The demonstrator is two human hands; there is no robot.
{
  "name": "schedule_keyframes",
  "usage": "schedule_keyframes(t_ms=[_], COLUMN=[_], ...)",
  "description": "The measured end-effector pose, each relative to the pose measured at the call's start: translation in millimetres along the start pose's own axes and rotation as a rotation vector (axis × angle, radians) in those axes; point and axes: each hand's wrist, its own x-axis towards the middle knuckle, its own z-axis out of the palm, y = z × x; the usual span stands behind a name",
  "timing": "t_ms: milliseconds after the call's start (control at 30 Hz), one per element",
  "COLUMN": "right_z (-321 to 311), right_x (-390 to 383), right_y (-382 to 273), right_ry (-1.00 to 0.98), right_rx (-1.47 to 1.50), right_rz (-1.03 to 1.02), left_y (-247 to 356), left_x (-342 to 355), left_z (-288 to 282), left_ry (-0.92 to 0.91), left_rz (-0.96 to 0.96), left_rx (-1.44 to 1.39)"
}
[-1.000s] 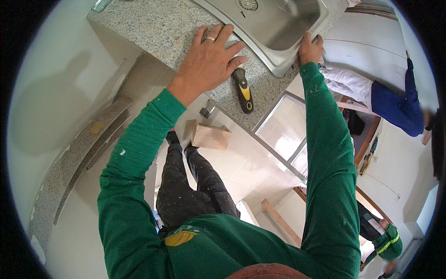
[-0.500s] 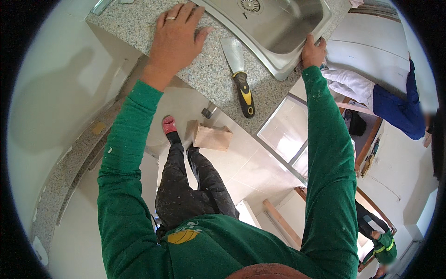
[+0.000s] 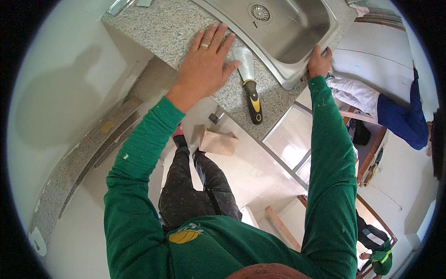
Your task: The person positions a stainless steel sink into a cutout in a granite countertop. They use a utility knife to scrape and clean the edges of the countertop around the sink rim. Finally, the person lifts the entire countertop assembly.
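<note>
Room: pale walls, with long speckled strips (image 3: 69,162) along the left side and a tiled floor (image 3: 248,174) below.
Counter: a speckled grey stone counter (image 3: 181,28) fills the top of the view, its near corner pointing toward the person.
Sink: a steel sink (image 3: 297,46) at the upper right of the counter; its bowl shows a round drain (image 3: 260,13) with a short dark mark beside it.
Wooden box: a small wooden box (image 3: 220,142) on the floor by the person's feet; its contents cannot be made out.
Left hand: the left hand (image 3: 204,65) lies palm down on the stone, fingers outstretched and slightly apart, grasping nothing. Its fingertips are just beside the sink's left rim.
Scraper: a scraper (image 3: 253,100) lies on the counter between the left hand and the near corner, handle toward the person. The left thumb is at its blade; whether they touch is unclear.
Right hand: the right hand (image 3: 319,63) is at the sink's right rim near its close corner, fingers bent and thumb against the edge. Whether it grips or only presses cannot be told.
Others: a person in a blue top (image 3: 402,114) at the right, and another in green (image 3: 383,260) at the lower right.
</note>
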Motion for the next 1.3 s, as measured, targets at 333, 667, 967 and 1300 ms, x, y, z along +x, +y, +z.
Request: schedule_keyframes(t_ms=[333, 667, 967, 1300], right_z=[0, 2, -7, 2], right_x=[0, 7, -7, 2], right_y=[1, 13, -13, 4], right_ry=[0.007, 0.008, -0.037, -0.025], right_rx=[0.001, 0.003, 0.028, 0.009], right_rz=[-0.014, -0.058, -0.025, -0.026], left_y=[-84, -35, -95, -23], left_x=[14, -59, -56, -86], left_z=[-17, -27, -42, -37], left_ry=[0.247, 0.16, 0.506, 0.051], left_rz=[-0.125, -0.332, -0.308, -0.059], left_rx=[0.227, 0.119, -0.081, -0.244])
